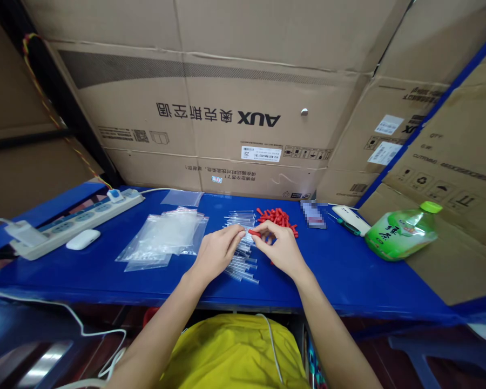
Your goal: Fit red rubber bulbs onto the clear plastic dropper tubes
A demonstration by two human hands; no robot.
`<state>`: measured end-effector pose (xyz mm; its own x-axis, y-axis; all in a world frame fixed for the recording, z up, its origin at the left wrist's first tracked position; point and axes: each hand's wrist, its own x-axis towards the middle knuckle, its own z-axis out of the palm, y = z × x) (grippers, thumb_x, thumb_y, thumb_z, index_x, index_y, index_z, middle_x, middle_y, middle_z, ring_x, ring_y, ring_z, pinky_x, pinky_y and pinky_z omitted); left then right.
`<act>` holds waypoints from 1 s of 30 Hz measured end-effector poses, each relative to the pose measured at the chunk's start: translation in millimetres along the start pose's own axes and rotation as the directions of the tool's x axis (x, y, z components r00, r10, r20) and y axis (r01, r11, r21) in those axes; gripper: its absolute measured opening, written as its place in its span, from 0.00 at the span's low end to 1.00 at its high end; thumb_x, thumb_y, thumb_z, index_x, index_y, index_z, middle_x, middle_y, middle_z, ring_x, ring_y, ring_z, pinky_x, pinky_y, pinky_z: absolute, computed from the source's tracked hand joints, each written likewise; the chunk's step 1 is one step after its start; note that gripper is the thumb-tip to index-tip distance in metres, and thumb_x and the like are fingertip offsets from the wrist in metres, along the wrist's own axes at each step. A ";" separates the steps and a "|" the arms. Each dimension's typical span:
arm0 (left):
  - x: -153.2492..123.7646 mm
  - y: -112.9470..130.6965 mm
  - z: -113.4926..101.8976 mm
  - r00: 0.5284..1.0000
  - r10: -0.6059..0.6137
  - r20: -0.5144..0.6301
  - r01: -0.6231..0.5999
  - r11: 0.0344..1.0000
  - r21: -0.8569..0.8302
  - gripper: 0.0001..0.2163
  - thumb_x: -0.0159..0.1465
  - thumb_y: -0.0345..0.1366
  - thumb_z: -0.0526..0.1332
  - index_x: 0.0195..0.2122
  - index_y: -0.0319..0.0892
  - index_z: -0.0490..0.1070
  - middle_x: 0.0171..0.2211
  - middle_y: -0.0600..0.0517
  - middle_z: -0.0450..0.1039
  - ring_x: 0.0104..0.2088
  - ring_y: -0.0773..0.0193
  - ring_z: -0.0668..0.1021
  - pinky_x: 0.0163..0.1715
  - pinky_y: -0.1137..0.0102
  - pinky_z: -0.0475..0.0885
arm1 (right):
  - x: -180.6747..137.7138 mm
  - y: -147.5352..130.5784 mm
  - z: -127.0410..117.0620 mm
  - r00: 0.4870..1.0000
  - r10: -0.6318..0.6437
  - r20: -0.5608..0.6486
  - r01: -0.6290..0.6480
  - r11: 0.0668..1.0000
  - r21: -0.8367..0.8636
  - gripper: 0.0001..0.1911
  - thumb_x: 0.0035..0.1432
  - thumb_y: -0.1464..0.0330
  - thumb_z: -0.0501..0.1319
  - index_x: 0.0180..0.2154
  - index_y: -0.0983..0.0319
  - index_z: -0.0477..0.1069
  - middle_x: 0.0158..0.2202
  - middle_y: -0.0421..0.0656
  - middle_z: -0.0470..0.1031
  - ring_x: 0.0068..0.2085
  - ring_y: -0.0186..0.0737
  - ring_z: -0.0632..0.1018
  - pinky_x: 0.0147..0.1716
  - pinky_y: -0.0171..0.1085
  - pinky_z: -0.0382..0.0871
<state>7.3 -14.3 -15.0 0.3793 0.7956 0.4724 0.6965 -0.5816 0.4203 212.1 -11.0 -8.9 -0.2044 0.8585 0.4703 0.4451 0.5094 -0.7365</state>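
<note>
Over the blue table, my left hand [221,247] is closed in a pinch around what looks like a thin clear tube, mostly hidden by the fingers. Close beside it, my right hand [282,247] grips a red rubber bulb [254,233] between thumb and fingers. The bulb points toward the left fingertips; whether it touches the tube is too small to tell. Many loose clear tubes [243,265] lie in a column under and around my hands. A heap of red rubber bulbs [278,217] sits just behind my right hand.
Clear zip bags [166,235] lie stacked on the left. Farther left are a white power strip [85,216] and a white case [83,239]. On the right stand a green tea bottle [403,232] and a white-handled tool [350,219]. Cardboard [227,81] walls the table's back.
</note>
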 end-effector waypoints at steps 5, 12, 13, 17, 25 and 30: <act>0.5 -0.4 0.7 0.999 0.038 -0.018 -0.039 0.997 -0.061 0.14 0.77 0.42 0.50 0.48 0.45 0.74 0.44 0.50 0.81 0.43 0.61 0.81 0.41 0.69 0.70 | -0.5 -1.8 1.0 1.000 0.004 -0.009 -0.003 1.000 0.030 0.07 0.61 0.65 0.65 0.40 0.59 0.80 0.32 0.41 0.81 0.31 0.38 0.78 0.30 0.35 0.69; 0.9 -3.7 1.8 0.994 0.096 -0.058 -0.104 0.982 -0.160 0.14 0.77 0.40 0.52 0.48 0.44 0.76 0.43 0.47 0.81 0.43 0.59 0.81 0.43 0.67 0.72 | 0.1 0.7 1.5 1.000 0.014 -0.012 -0.014 0.998 0.057 0.08 0.62 0.62 0.66 0.39 0.58 0.80 0.32 0.42 0.81 0.31 0.40 0.78 0.30 0.37 0.70; 1.0 -3.9 1.7 0.993 0.099 -0.060 -0.108 0.980 -0.166 0.14 0.77 0.40 0.52 0.48 0.44 0.77 0.43 0.48 0.81 0.43 0.59 0.81 0.43 0.67 0.72 | 0.2 1.0 1.3 1.000 0.012 -0.012 -0.012 0.998 0.057 0.08 0.63 0.62 0.66 0.39 0.58 0.80 0.32 0.42 0.81 0.31 0.40 0.78 0.30 0.37 0.70; 1.1 -4.2 0.7 0.994 0.097 -0.056 -0.105 0.980 -0.171 0.14 0.76 0.40 0.54 0.48 0.43 0.78 0.40 0.48 0.80 0.40 0.61 0.81 0.40 0.68 0.71 | -0.1 1.9 0.6 1.000 -0.005 -0.014 0.006 0.998 0.061 0.06 0.63 0.63 0.66 0.39 0.58 0.80 0.32 0.41 0.82 0.30 0.39 0.78 0.31 0.37 0.69; 0.2 -5.8 -2.0 0.995 0.090 -0.031 -0.093 0.986 -0.137 0.15 0.76 0.42 0.55 0.47 0.43 0.80 0.39 0.48 0.80 0.39 0.61 0.81 0.39 0.69 0.71 | -1.0 4.0 2.1 1.000 -0.019 -0.015 0.019 0.999 0.042 0.06 0.63 0.64 0.66 0.39 0.58 0.81 0.34 0.42 0.83 0.31 0.40 0.79 0.31 0.37 0.70; 1.2 -6.6 -3.4 0.995 0.103 -0.013 -0.104 0.987 -0.124 0.15 0.76 0.42 0.54 0.46 0.43 0.80 0.39 0.48 0.81 0.40 0.60 0.82 0.40 0.69 0.72 | -1.9 4.5 3.5 1.000 -0.011 -0.023 0.012 0.999 0.033 0.07 0.63 0.62 0.66 0.38 0.58 0.81 0.34 0.42 0.83 0.31 0.41 0.79 0.33 0.38 0.71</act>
<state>1.0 -10.1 -14.6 0.4414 0.7289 0.5233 0.5724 -0.6778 0.4614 211.4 -10.1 -14.8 -0.1892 0.8513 0.4894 0.4135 0.5211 -0.7466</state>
